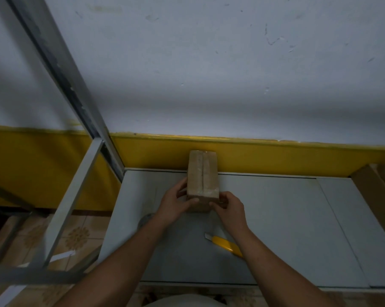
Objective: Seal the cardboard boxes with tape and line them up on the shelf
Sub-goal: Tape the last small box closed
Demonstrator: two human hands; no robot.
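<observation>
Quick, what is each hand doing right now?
Left hand: holding the left side of the small brown cardboard box.
Right hand: holding the same box at its near right corner.

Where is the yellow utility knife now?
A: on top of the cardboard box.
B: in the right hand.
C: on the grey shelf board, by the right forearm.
C: the utility knife lies on the shelf board; the left hand and right hand grip the cardboard box.

Box (202, 176) on shelf (275, 218), knife (225, 242) before it.
</observation>
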